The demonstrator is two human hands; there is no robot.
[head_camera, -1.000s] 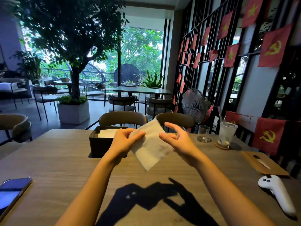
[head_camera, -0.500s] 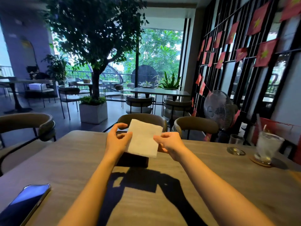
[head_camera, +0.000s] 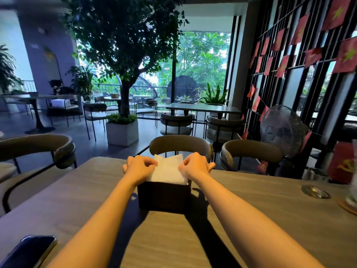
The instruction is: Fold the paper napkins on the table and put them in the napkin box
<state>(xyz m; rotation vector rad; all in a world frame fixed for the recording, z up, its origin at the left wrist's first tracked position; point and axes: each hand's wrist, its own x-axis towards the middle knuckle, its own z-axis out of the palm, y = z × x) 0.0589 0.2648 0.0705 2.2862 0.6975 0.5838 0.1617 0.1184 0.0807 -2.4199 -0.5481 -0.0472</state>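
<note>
Napkins (head_camera: pixel 167 170) in the dark napkin box (head_camera: pixel 164 196), left hand (head_camera: pixel 140 167) and right hand (head_camera: pixel 196 167) curled fingers (head_camera: pixel 152 163) on their 9 and 3 o'clock edges.

Daylight floods in from the tall window (head_camera: pixel 201 60) at the far side, blowing out patches of sky and leaving the tree (head_camera: pixel 123 35) a dark backlit mass. Hard shadows of the forearms fall across the table (head_camera: pixel 251 200) toward the camera. Motion blur smears the flags (head_camera: pixel 301 29) and the glass (head_camera: pixel 351 196) at right. Wide-angle distortion bends the frame's edges; the left side looks dim, bluish and soft.
</note>
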